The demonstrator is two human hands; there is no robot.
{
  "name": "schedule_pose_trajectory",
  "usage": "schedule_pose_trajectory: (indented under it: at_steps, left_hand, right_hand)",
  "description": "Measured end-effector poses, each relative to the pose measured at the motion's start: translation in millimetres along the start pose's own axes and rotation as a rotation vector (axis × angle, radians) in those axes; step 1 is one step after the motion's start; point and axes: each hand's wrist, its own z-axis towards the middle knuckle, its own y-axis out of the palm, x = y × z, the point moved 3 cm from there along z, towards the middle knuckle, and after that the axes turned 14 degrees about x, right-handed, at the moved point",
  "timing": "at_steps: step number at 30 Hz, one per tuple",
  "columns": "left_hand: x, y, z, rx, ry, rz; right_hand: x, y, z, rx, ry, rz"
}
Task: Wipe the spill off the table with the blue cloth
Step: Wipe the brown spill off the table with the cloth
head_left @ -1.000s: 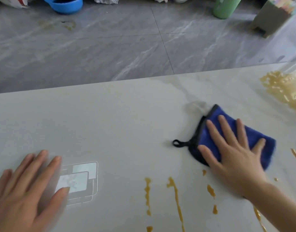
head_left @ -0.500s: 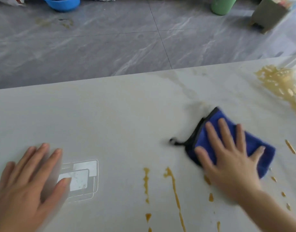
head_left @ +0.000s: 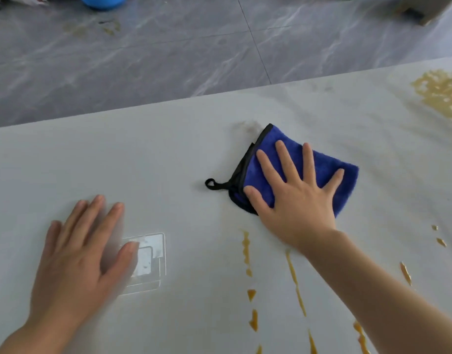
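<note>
A folded blue cloth [head_left: 329, 172] with a black edge and a black loop lies on the pale table [head_left: 143, 159]. My right hand [head_left: 294, 198] presses flat on it, fingers spread. Orange-brown streaks of spill [head_left: 295, 282] run down the table just below the cloth. A wider orange patch of spill [head_left: 442, 93] sits at the far right. Small drops [head_left: 441, 241] dot the right side. My left hand [head_left: 79, 254] rests flat on the table at the lower left, holding nothing.
A white square marking [head_left: 149, 259] is set in the tabletop beside my left hand. Beyond the table's far edge is a grey tiled floor [head_left: 168, 47] with a blue bowl [head_left: 102, 1] and a box [head_left: 424, 8].
My right hand has slid the cloth a little toward the table's far edge; the streaks below it show more fully. My left hand has stayed flat in place.
</note>
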Motion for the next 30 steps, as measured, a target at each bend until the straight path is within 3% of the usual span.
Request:
schedule_pose_trajectory:
  at_steps: [6,10,14,19,24,30]
  left_hand:
    - [4.1,-4.6,1.2,-0.007,-0.002,0.021]
    - [4.9,-6.4,1.0,-0.008,-0.012,0.018]
    - [6.0,-6.8,-0.8,-0.018,-0.04,0.006]
    - [6.6,-8.7,-0.4,-0.03,-0.016,0.029]
    - [7.3,-8.5,0.2,-0.025,-0.011,0.037]
    - [6.6,-8.3,0.5,-0.004,-0.005,0.035]
  right_hand:
    - [-67.7,-10.7,-85.7,-0.09,-0.307,0.077]
    - [-79.9,-6.8,-55.1,-0.068,-0.309,0.08]
    - [-63.6,-3.5,-36.4,-0.064,-0.183,0.052]
    - [-50.8,-13.7,-82.0,-0.051,-0.094,0.027]
    - [-85.4,-15.8,-148.8,-0.132,-0.282,0.076]
    - [-83.1,-12.4,-112.0,-0.05,-0.346,0.119]
